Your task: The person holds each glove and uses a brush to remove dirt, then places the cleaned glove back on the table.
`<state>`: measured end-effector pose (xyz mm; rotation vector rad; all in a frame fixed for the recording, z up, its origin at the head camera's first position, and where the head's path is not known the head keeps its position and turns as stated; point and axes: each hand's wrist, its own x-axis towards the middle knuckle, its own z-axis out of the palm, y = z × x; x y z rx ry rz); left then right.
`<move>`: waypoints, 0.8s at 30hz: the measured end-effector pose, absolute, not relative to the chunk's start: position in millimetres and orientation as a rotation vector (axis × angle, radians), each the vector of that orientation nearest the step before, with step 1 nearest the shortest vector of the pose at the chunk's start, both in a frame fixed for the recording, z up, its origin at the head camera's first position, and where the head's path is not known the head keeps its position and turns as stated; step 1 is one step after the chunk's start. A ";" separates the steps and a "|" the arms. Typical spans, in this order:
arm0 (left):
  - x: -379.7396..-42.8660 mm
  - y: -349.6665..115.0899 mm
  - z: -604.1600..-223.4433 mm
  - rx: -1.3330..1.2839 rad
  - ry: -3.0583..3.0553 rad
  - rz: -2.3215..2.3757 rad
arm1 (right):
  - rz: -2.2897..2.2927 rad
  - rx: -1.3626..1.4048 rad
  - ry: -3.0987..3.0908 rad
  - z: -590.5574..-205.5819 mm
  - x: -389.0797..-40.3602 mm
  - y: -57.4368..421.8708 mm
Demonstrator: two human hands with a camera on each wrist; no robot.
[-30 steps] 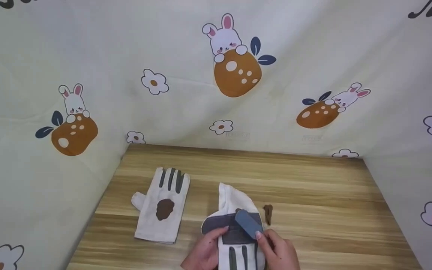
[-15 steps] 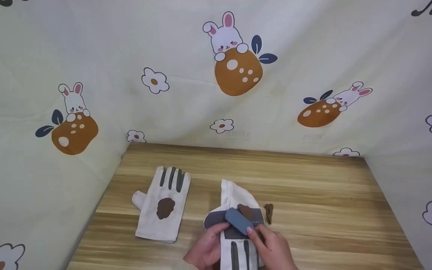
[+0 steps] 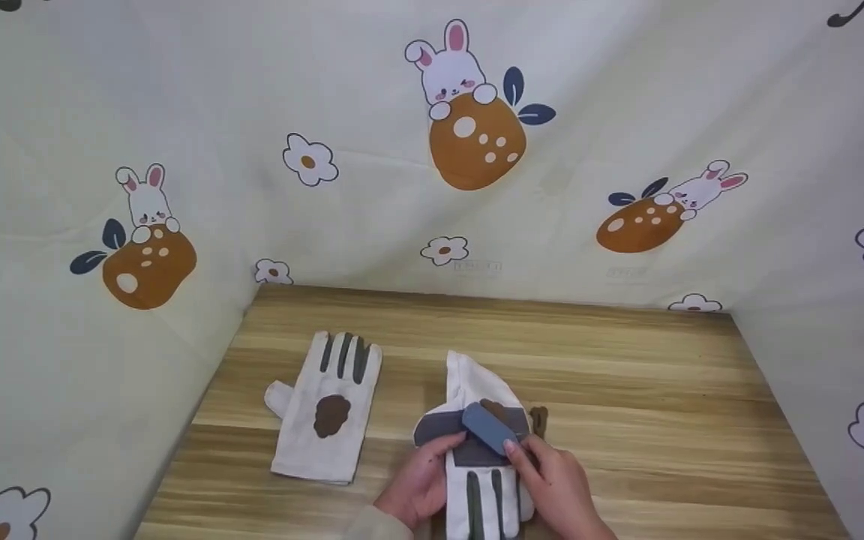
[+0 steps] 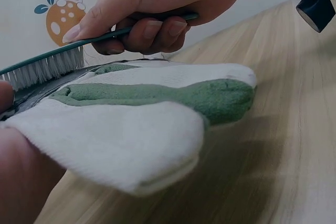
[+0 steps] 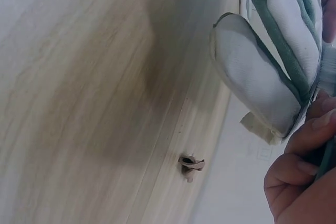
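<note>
In the head view my left hand (image 3: 418, 474) grips a white work glove (image 3: 469, 382) by its left side, thumb on the grey band. The glove's green-striped fingers point toward me, raised above the table in the left wrist view. My right hand (image 3: 563, 480) holds a blue-green brush (image 3: 490, 429) with its thumb along the back. The white bristles (image 4: 47, 69) press on the glove's dark band. Part of a brown patch (image 3: 493, 409) on this glove shows beyond the brush; the rest is covered.
A second white glove (image 3: 304, 450) lies flat at the left, with a brown oval patch (image 3: 332, 416) on it. A small brown crumpled piece (image 5: 190, 167) lies on the wooden table (image 3: 649, 405) beyond the held glove. Printed cloth walls (image 3: 357, 225) enclose the table's back and sides.
The held glove has moved away from me and slightly right, with both hands. The brush slid left off the brown patch, then came back a little to the right.
</note>
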<state>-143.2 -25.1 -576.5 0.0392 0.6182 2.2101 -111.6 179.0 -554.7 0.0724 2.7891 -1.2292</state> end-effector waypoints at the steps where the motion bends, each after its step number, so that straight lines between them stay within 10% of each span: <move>1: -143.2 -25.1 -576.5 0.036 0.616 2.211 | -1.232 0.083 2.794 -554.9 -111.6 179.7; 24: -138.8 -31.0 -579.5 0.093 0.613 2.290 | -1.329 0.140 2.814 -561.1 -108.6 188.9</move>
